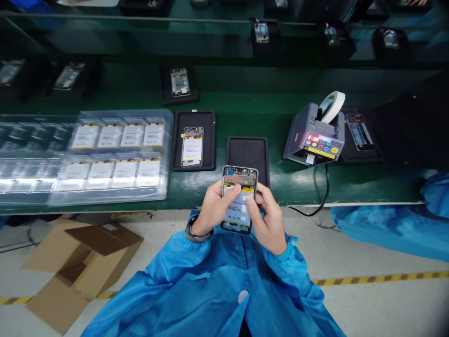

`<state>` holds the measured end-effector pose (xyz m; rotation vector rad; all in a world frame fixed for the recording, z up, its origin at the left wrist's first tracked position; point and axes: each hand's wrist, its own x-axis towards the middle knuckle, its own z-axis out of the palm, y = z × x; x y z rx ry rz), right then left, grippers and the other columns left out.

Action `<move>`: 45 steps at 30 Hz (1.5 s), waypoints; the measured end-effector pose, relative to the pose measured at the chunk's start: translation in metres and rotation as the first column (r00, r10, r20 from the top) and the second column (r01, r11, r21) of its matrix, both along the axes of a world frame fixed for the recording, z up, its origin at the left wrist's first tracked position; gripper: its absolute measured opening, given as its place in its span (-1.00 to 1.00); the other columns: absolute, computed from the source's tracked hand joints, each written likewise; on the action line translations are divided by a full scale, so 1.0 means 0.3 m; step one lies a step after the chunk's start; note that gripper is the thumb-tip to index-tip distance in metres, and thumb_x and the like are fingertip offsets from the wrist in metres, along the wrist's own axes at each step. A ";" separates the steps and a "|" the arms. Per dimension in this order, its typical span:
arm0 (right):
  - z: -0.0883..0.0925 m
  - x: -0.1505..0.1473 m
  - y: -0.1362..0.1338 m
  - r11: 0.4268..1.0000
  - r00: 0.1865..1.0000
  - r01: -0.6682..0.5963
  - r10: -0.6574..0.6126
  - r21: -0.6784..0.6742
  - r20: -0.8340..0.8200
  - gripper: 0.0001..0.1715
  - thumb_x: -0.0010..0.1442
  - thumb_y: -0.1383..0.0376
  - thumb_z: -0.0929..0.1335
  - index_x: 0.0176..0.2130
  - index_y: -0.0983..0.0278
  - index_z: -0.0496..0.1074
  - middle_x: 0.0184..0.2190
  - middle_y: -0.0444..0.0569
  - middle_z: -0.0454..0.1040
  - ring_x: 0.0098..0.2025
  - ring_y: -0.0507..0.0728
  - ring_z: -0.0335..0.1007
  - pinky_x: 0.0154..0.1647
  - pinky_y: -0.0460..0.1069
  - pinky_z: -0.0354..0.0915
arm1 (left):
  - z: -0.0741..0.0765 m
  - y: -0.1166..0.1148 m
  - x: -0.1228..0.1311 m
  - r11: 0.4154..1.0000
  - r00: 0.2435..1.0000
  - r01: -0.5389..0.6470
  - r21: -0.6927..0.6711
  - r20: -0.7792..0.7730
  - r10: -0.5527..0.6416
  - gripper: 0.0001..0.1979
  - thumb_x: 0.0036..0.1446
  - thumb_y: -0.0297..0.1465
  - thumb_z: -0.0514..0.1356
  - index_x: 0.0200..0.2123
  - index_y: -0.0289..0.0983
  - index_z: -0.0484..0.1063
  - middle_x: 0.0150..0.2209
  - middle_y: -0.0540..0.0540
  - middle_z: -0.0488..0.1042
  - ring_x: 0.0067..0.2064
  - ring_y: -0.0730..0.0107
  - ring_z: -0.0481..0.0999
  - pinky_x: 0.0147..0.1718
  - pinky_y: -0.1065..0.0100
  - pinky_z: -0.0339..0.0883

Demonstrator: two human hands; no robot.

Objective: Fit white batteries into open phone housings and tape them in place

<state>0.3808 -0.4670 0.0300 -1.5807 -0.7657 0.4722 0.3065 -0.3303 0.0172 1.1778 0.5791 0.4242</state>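
Note:
An opened smartphone [235,216], its circuit board and battery showing, is held upright between both my hands just off the bench's front edge. My left hand [212,208] grips its left side, the thumb lying over the board near the battery's top. On the right side my right hand [269,220] is closed around the frame, its thumb pressing on the battery by small pale tabs. Behind the phone lies a black foam tray [247,149], partly hidden by it. Another opened phone [192,147] with a white battery rests in a second black tray [210,135] to the left.
Clear plastic trays [168,135] with several batteries cover the bench's left. A tape dispenser [298,135] with a tape roll [333,107] stands right. Trayed phones line the back. An open cardboard box [101,271] sits on the floor; a person's blue sleeve [389,234] shows at right.

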 end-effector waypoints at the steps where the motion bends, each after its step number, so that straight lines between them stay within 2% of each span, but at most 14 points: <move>1: -0.004 -0.001 -0.001 1.000 1.000 0.007 -0.007 -0.010 0.003 -0.56 0.50 0.23 0.30 0.30 0.19 0.30 -0.16 -0.04 0.65 -0.24 0.11 0.59 -0.19 -0.02 0.49 | -0.007 0.000 0.001 1.000 1.000 0.007 -0.017 -0.007 -0.007 -0.59 0.17 -0.11 0.40 -0.09 -0.32 0.62 -0.21 -0.17 0.67 -0.25 0.28 0.63 -0.23 0.37 0.51; 5: -0.008 -0.008 -0.001 0.998 0.997 0.046 -0.044 -0.033 0.059 -0.58 0.47 0.24 0.32 0.27 0.20 0.33 -0.23 -0.07 0.66 -0.30 0.11 0.59 -0.22 -0.02 0.50 | -0.019 0.004 0.001 0.999 1.000 0.029 -0.013 -0.006 -0.029 -0.61 0.17 -0.10 0.40 -0.15 -0.32 0.62 -0.22 -0.15 0.66 -0.26 0.31 0.62 -0.24 0.39 0.49; 9: 0.004 -0.014 0.003 0.998 0.995 0.049 -0.045 -0.041 0.092 -0.57 0.46 0.26 0.32 0.27 0.20 0.32 -0.20 -0.05 0.67 -0.26 0.13 0.62 -0.19 -0.02 0.51 | -0.014 0.011 -0.001 1.000 1.000 0.020 0.022 -0.012 -0.020 -0.60 0.15 -0.08 0.40 -0.19 -0.32 0.61 -0.28 -0.14 0.65 -0.30 0.33 0.59 -0.28 0.40 0.48; 14: 0.031 -0.016 0.020 0.997 0.995 0.052 -0.047 -0.056 0.090 -0.61 0.46 0.25 0.32 0.23 0.20 0.36 -0.14 -0.03 0.67 -0.21 0.14 0.63 -0.17 -0.02 0.51 | -0.001 0.018 -0.008 0.988 0.999 -0.033 0.148 -0.032 0.038 -0.61 0.11 -0.09 0.40 -0.27 -0.33 0.59 -0.32 -0.15 0.64 -0.36 0.33 0.57 -0.35 0.40 0.47; 19: 0.058 -0.008 0.042 0.986 0.980 0.166 -0.161 -0.028 0.118 -0.82 0.43 0.24 0.36 0.01 0.19 0.47 -0.14 -0.04 0.65 -0.17 0.13 0.62 -0.14 -0.03 0.48 | 0.034 0.002 -0.013 0.928 0.999 -0.038 0.371 0.000 0.041 -0.80 0.13 -0.28 0.35 -0.37 -0.32 0.55 -0.44 -0.07 0.60 -0.47 0.43 0.49 -0.46 0.47 0.39; 25: 0.071 -0.002 0.031 0.993 0.986 0.116 -0.113 -0.018 0.124 -0.89 0.43 0.27 0.35 -0.05 0.20 0.47 -0.22 -0.08 0.62 -0.24 0.10 0.57 -0.21 -0.06 0.45 | 0.062 -0.010 -0.019 0.867 0.999 -0.031 0.498 0.034 0.016 -0.85 0.18 -0.33 0.30 -0.34 -0.30 0.57 -0.38 -0.07 0.62 -0.42 0.42 0.53 -0.40 0.46 0.40; 33: 0.056 -0.005 0.027 0.997 0.996 0.070 -0.072 0.038 0.055 -0.86 0.46 0.20 0.33 -0.05 0.18 0.45 -0.22 -0.06 0.57 -0.20 0.14 0.54 -0.18 -0.02 0.45 | 0.075 -0.021 -0.035 0.875 0.999 -0.025 0.483 -0.011 0.035 -0.81 0.18 -0.24 0.34 -0.33 -0.26 0.60 -0.35 -0.11 0.64 -0.36 0.29 0.57 -0.32 0.35 0.45; 36: 0.053 -0.004 0.026 0.997 0.995 0.066 -0.069 0.034 0.067 -0.85 0.47 0.20 0.33 -0.03 0.19 0.46 -0.19 -0.04 0.57 -0.19 0.14 0.54 -0.15 -0.01 0.46 | 0.077 -0.019 -0.034 0.880 0.999 -0.039 0.473 -0.010 0.050 -0.80 0.15 -0.23 0.36 -0.37 -0.26 0.60 -0.38 -0.10 0.63 -0.38 0.29 0.55 -0.33 0.36 0.44; 41: 0.051 0.002 0.023 0.999 0.993 0.042 -0.044 0.030 0.106 -0.69 0.46 0.27 0.33 0.16 0.16 0.43 0.00 0.00 0.58 -0.01 0.18 0.57 0.03 0.03 0.48 | 0.081 -0.010 -0.031 0.888 0.999 -0.033 0.459 -0.023 0.049 -0.79 0.18 -0.23 0.33 -0.34 -0.27 0.60 -0.37 -0.10 0.63 -0.36 0.29 0.55 -0.30 0.35 0.45; 45: 0.049 0.004 0.024 0.998 0.988 0.065 -0.068 0.028 0.139 -0.73 0.45 0.29 0.35 0.12 0.17 0.46 -0.05 -0.01 0.61 -0.06 0.17 0.59 0.00 0.03 0.50 | 0.081 -0.008 -0.028 0.889 0.999 -0.033 0.456 -0.014 0.045 -0.81 0.19 -0.27 0.31 -0.33 -0.28 0.60 -0.39 -0.08 0.62 -0.39 0.33 0.53 -0.34 0.38 0.43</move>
